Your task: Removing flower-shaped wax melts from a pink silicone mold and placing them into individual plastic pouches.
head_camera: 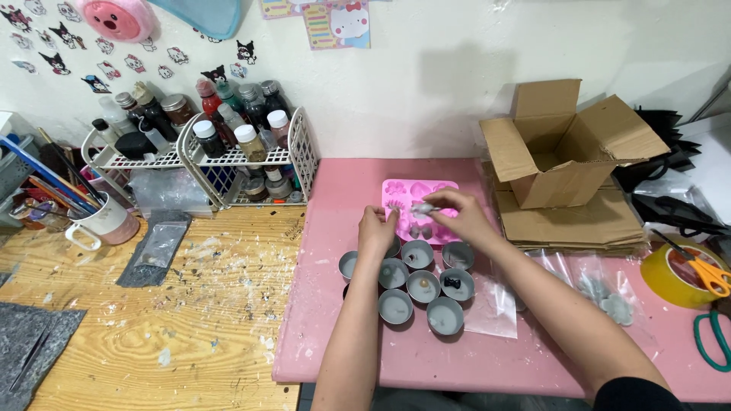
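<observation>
Above a pink mold (417, 199), the right hand (461, 217) pinches a small pale piece (421, 207) between narrowed fingers (435, 204). The left hand (376, 230) curls loosely, fingertips touching the mold's edge.

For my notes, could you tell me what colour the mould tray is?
Pink; the mould tray shows best in the head view.

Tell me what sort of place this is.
Probably a home craft desk: a pink mould and small round cups under the hands, a rack of bottles, stickers on the wall.
</observation>
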